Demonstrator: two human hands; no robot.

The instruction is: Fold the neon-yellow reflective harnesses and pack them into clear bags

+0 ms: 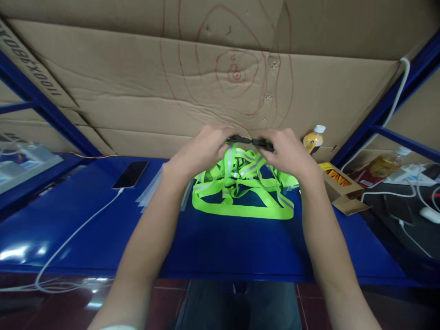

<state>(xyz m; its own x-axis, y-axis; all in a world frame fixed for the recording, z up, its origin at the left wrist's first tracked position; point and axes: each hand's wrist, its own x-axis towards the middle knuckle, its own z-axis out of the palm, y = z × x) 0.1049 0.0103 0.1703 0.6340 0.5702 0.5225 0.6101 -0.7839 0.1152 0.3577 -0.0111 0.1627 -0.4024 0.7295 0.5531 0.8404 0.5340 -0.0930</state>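
Note:
Both my hands are raised over a heap of neon yellow-green reflective straps [242, 211] with silver stripes, lying on the blue table. In my left hand [208, 149], the closed fingers grip one black plastic buckle part [239, 139]. My right hand [287, 149] is closed on another black buckle part [264, 145]. The two parts meet end to end or nearly so; whether they are locked together I cannot tell. A strap hangs down from the left part into the heap. My fingertips are partly hidden behind the buckle.
Clear plastic bags [149, 190] lie left of the straps, beyond them a phone [130, 175] on a white cable. On the right stand a small bottle [313, 140] and an open cardboard box [338, 183]. A cardboard wall [120, 82] closes off the back.

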